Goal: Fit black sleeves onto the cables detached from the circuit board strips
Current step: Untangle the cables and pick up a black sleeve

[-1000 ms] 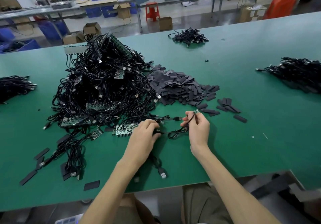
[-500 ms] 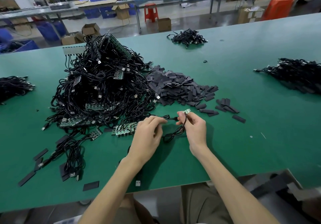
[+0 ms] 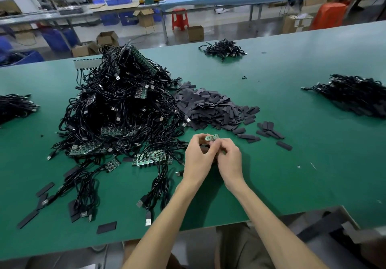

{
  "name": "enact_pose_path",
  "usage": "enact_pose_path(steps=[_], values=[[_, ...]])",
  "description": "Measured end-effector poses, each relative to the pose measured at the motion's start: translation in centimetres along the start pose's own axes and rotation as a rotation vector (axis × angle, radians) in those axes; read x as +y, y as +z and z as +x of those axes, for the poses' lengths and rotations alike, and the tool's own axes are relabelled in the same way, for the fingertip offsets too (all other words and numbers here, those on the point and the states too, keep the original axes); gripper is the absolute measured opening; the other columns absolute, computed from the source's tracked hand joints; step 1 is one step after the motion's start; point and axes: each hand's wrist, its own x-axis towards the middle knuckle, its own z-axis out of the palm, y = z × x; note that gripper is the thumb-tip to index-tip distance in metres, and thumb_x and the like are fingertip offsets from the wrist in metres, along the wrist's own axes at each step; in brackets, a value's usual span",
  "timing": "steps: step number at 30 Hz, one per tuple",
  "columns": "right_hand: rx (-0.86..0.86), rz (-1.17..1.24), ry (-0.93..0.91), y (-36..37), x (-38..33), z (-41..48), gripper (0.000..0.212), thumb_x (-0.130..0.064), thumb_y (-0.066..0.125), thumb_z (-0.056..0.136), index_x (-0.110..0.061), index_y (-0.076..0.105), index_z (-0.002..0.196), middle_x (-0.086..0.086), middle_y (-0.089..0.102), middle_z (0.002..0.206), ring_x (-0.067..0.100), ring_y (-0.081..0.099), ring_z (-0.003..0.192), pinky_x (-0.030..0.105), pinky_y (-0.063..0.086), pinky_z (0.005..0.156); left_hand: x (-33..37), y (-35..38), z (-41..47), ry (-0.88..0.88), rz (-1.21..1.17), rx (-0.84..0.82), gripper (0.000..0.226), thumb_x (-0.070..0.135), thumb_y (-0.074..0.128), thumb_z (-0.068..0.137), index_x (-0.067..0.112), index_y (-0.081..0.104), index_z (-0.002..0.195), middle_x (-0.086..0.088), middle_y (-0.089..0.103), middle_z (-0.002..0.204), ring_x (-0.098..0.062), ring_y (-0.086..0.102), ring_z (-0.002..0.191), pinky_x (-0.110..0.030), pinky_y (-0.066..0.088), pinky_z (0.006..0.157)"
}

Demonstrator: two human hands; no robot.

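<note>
Both hands meet above the green table point(image 3: 292, 185), just in front of the sleeve heap. My left hand point(image 3: 198, 158) and my right hand point(image 3: 228, 158) pinch a small green circuit board piece point(image 3: 212, 137) on the end of a black cable; the cable itself is mostly hidden behind the fingers. A heap of flat black sleeves point(image 3: 213, 110) lies right behind the hands. To the left rises a big tangle of black cables with green board strips point(image 3: 121, 110). A board strip point(image 3: 149, 159) lies flat beside my left hand.
Loose sleeves point(image 3: 269, 132) lie scattered right of the hands, others at the front left point(image 3: 106, 227). Cable bundles sit at the right point(image 3: 355, 95), far middle point(image 3: 224, 49) and left edge point(image 3: 14, 107). USB plugs point(image 3: 147, 220) lie near the front edge.
My left hand has moved right to meet my right hand at the small board piece. The loose cable loop between them is now gathered in behind the fingers.
</note>
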Motion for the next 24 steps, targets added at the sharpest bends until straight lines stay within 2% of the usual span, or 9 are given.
enact_pose_path(steps=[3,5,8,12,14,17,20,22,24], values=[[0.007,0.023,0.000,0.0,0.1,0.1,0.028,0.001,0.058,0.098,-0.019,0.077,0.101,-0.004,0.068,0.101,0.002,0.066,0.090,0.018,0.052,0.079,-0.6,-0.3,-0.1,0.009,-0.022,0.038,0.018,0.026,0.072,0.094,0.021,0.065,0.110,0.009,0.071,0.100,-0.001,0.068,0.089,-0.019,0.054,0.078],[0.026,0.069,0.017,0.0,0.2,0.0,0.023,-0.004,0.060,0.100,-0.019,0.076,0.106,-0.004,0.069,0.105,0.003,0.068,0.093,0.018,0.055,0.080,-1.2,-0.6,-0.5,0.002,-0.031,0.038,0.014,0.023,0.069,0.096,0.021,0.068,0.109,0.007,0.074,0.093,-0.007,0.071,0.084,-0.025,0.057,0.078],[0.081,0.071,0.009,0.1,0.1,0.1,0.020,-0.009,0.062,0.099,-0.023,0.074,0.107,-0.004,0.068,0.106,-0.003,0.064,0.090,0.010,0.050,0.074,-1.8,-0.8,-0.9,-0.008,-0.048,0.054,0.009,0.022,0.067,0.097,0.020,0.072,0.104,0.004,0.076,0.083,-0.012,0.072,0.075,-0.029,0.057,0.072],[0.135,0.096,0.053,-0.2,-0.2,0.0,0.019,-0.012,0.064,0.098,-0.024,0.068,0.112,0.000,0.066,0.107,0.004,0.062,0.093,0.022,0.052,0.084,-2.1,-1.5,-1.1,-0.049,-0.192,0.031,0.009,0.018,0.070,0.096,0.014,0.074,0.103,-0.003,0.076,0.083,-0.010,0.068,0.066,-0.028,0.057,0.066],[0.124,0.073,0.047,-0.6,-0.3,0.1,0.019,-0.014,0.065,0.098,-0.023,0.065,0.115,-0.001,0.063,0.108,0.005,0.061,0.096,0.020,0.050,0.084,-2.4,-2.0,-1.0,-0.063,-0.213,0.013,0.013,0.021,0.072,0.095,0.014,0.073,0.105,-0.006,0.076,0.084,-0.015,0.069,0.070,-0.028,0.056,0.070],[0.106,-0.152,-0.071,-2.0,-0.6,0.9,0.020,-0.015,0.064,0.098,-0.019,0.064,0.118,-0.007,0.055,0.110,0.007,0.054,0.101,0.026,0.045,0.091,-2.7,-2.4,-0.8,-0.076,-0.235,0.006,0.015,0.022,0.072,0.095,0.012,0.072,0.107,-0.009,0.076,0.085,-0.019,0.071,0.074,-0.025,0.053,0.072],[0.101,-0.553,-0.137,-4.7,0.2,2.4,0.032,-0.018,0.063,0.099,-0.011,0.060,0.131,0.001,0.053,0.122,0.016,0.041,0.119,0.033,0.034,0.107,-2.8,-2.2,-0.9,-0.073,-0.247,-0.013,0.013,0.019,0.069,0.097,0.011,0.071,0.107,-0.009,0.076,0.086,-0.018,0.072,0.072,-0.026,0.054,0.069],[0.099,-0.753,-0.058,-6.1,1.0,3.3,0.041,-0.020,0.062,0.101,-0.006,0.056,0.138,0.010,0.049,0.136,0.025,0.035,0.129,0.038,0.028,0.109,-2.9,-2.1,-0.9,-0.063,-0.263,-0.021,0.010,0.017,0.067,0.098,0.012,0.072,0.105,-0.007,0.076,0.087,-0.021,0.072,0.071,-0.025,0.054,0.067],[0.100,-0.820,0.019,-6.2,1.5,3.7,0.038,-0.020,0.059,0.102,-0.005,0.056,0.137,0.013,0.047,0.140,0.030,0.033,0.131,0.041,0.027,0.108,-3.0,-2.1,-0.9,-0.052,-0.271,-0.020,0.010,0.018,0.067,0.098,0.013,0.072,0.105,-0.006,0.076,0.087,-0.021,0.072,0.071,-0.025,0.054,0.067]])
